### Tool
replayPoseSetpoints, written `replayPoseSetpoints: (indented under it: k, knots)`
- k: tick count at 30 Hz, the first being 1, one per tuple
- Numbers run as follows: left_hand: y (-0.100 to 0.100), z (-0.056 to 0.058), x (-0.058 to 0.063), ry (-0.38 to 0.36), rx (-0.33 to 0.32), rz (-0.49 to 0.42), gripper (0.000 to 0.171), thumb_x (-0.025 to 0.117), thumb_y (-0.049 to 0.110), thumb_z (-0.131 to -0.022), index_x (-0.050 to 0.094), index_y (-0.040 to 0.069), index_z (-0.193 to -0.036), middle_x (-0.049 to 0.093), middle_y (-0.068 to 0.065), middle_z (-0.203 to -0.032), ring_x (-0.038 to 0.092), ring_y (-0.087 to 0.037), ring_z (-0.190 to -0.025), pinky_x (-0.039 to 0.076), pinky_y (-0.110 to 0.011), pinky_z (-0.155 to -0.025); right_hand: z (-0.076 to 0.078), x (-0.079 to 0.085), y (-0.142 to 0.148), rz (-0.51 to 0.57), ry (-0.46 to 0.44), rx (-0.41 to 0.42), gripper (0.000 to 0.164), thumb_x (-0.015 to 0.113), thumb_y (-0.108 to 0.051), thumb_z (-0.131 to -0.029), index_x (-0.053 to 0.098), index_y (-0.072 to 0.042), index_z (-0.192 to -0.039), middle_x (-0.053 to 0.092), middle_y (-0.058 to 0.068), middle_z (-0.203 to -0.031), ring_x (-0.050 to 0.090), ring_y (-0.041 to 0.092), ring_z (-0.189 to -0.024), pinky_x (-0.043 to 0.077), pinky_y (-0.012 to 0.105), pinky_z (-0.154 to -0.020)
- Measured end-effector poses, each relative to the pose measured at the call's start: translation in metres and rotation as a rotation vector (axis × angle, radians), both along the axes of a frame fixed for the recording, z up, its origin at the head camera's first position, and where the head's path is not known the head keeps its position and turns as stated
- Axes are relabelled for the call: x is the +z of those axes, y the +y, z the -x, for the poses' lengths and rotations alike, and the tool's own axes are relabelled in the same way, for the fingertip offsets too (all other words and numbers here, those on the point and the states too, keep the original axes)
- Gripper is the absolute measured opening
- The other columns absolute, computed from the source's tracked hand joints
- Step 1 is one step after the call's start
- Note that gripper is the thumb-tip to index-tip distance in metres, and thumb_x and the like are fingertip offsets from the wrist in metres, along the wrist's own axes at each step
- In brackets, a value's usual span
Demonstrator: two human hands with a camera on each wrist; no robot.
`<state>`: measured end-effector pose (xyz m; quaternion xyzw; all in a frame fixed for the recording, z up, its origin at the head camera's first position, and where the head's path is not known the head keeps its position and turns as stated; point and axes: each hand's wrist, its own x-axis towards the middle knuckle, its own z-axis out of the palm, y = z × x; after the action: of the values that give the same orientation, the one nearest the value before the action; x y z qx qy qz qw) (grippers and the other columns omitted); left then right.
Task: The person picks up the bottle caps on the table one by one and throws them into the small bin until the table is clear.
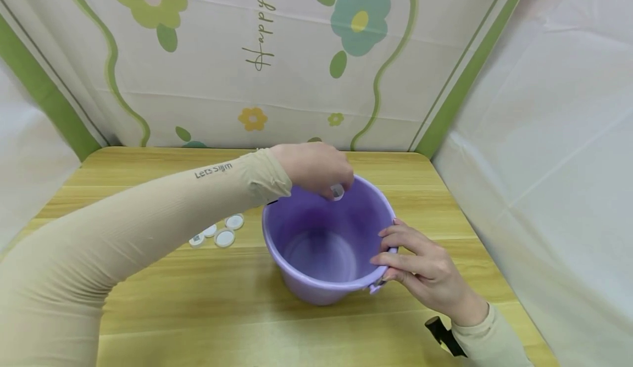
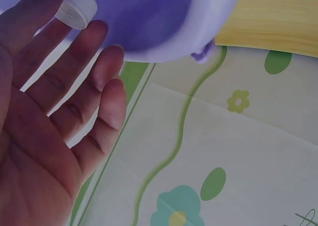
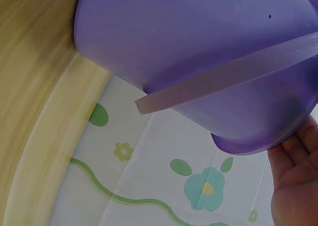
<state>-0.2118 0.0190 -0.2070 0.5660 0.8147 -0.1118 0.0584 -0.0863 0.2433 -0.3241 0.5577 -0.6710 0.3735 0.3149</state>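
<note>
A purple plastic bucket [image 1: 316,291] stands on the wooden table, tilted a little, its inside visible down to the bottom. Over its far rim my left hand [image 1: 316,170] reaches across, pinching a small white round cap [image 1: 337,192] above the opening. In the left wrist view the same cap [image 2: 82,8] sits by the thumb and fingertips, while the other fingers spread loosely. My right hand [image 1: 430,268] grips the bucket's right rim, fingers inside and thumb outside. The bucket's pale purple handle [image 3: 228,79] hangs against its outer wall in the right wrist view.
Several white round caps [image 1: 225,238] lie on the wooden table [image 1: 207,312] left of the bucket, partly behind my left sleeve. A flower-patterned cloth [image 1: 207,81] hangs behind the table, and white sheeting [image 1: 549,180] closes off the right side.
</note>
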Motion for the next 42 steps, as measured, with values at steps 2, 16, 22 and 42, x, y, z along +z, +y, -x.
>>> replayPoseSetpoints:
  k: [2, 16, 22, 42]
  knots:
    - [0.001, 0.001, -0.002, -0.003, 0.009, 0.010, 0.026, 0.076, 0.021, -0.088, 0.073, 0.018, -0.114, 0.067, 0.001, -0.112, 0.058, -0.022, -0.107, 0.049, -0.039, -0.089, 0.000, 0.001, -0.001, 0.001, 0.001, 0.003, 0.022, 0.064, -0.015, -0.096, 0.074, 0.004, -0.092, 0.065, 0.018, -0.096, 0.059, 0.031, -0.105, 0.034, 0.047, -0.111]
    - [-0.018, 0.004, 0.011, -0.066, 0.125, -0.091, 0.056, 0.074, 0.051, -0.085, 0.066, 0.016, -0.129, 0.068, -0.001, -0.116, 0.062, -0.019, -0.102, 0.049, -0.038, -0.089, -0.001, 0.003, -0.002, -0.007, 0.004, -0.009, 0.022, 0.065, -0.016, -0.096, 0.075, 0.003, -0.093, 0.066, 0.016, -0.098, 0.059, 0.031, -0.106, 0.036, 0.047, -0.110]
    - [-0.054, 0.007, 0.021, -0.054, 0.206, -0.159, 0.057, 0.068, 0.055, -0.088, 0.064, 0.018, -0.132, 0.066, 0.001, -0.110, 0.061, -0.017, -0.100, 0.049, -0.039, -0.088, -0.001, 0.001, -0.002, -0.003, 0.008, -0.011, 0.022, 0.066, -0.016, -0.095, 0.075, 0.004, -0.092, 0.066, 0.017, -0.098, 0.060, 0.031, -0.105, 0.036, 0.047, -0.110]
    - [-0.158, 0.002, -0.019, -0.036, 0.325, -0.311, 0.048, 0.073, 0.044, -0.088, 0.068, 0.014, -0.124, 0.068, 0.001, -0.098, 0.064, -0.019, -0.082, 0.053, -0.042, -0.072, -0.001, 0.006, -0.005, 0.005, 0.015, -0.014, 0.022, 0.065, -0.017, -0.096, 0.075, 0.002, -0.091, 0.065, 0.017, -0.092, 0.059, 0.029, -0.104, 0.036, 0.044, -0.111]
